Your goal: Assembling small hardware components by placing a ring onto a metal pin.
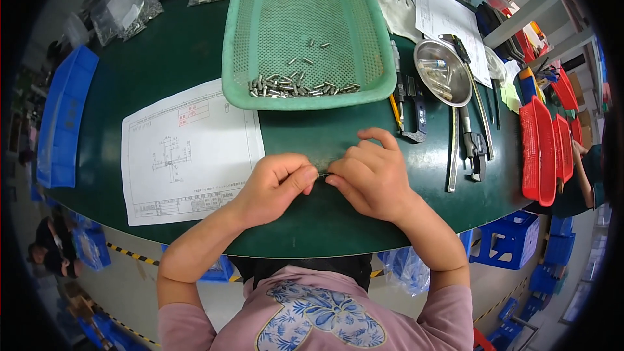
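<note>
Over the green tabletop, my left hand (278, 187) and my right hand (372, 181) meet fingertip to fingertip. Between them runs a thin, dark metal piece (322, 174), pinched at one end by each hand. Most of it is hidden by the fingers, so its exact kind cannot be made out. Beyond the hands stands a green plastic basket (312, 101). Small shiny metal pins (281, 84) lie heaped along its near side, with a few loose ones farther in. A sheet with a technical drawing (188, 192) lies flat to the left of my left hand.
Right of the basket are a micrometer (416, 117), a steel bowl (462, 95) holding small items, calipers (477, 149) and a white glove (398, 14). Red bins (537, 156) line the right edge, a blue tray (62, 117) the left. Bagged parts (127, 10) sit far left. Another person's arm (583, 175) shows at right.
</note>
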Action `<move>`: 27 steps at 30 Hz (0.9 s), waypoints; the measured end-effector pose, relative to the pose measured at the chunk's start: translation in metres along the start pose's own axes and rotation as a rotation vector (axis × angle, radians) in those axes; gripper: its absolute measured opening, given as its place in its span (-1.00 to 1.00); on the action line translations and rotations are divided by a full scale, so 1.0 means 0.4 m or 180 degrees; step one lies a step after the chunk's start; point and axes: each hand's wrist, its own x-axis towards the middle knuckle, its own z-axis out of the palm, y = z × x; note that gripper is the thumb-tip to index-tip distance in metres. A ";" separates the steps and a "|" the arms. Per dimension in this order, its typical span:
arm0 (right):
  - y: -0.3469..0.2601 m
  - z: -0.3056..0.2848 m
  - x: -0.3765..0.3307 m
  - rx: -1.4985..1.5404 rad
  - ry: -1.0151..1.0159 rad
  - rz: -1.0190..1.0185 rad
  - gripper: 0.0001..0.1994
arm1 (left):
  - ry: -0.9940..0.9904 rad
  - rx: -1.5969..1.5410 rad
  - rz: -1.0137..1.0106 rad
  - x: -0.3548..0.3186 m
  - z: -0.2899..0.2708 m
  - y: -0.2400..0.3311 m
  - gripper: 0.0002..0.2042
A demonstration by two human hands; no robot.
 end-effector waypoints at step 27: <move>-0.032 0.019 -0.033 0.0797 -0.0113 0.1166 -0.66 | 0.0327 -0.0273 0.0419 0.035 0.044 -0.063 -0.66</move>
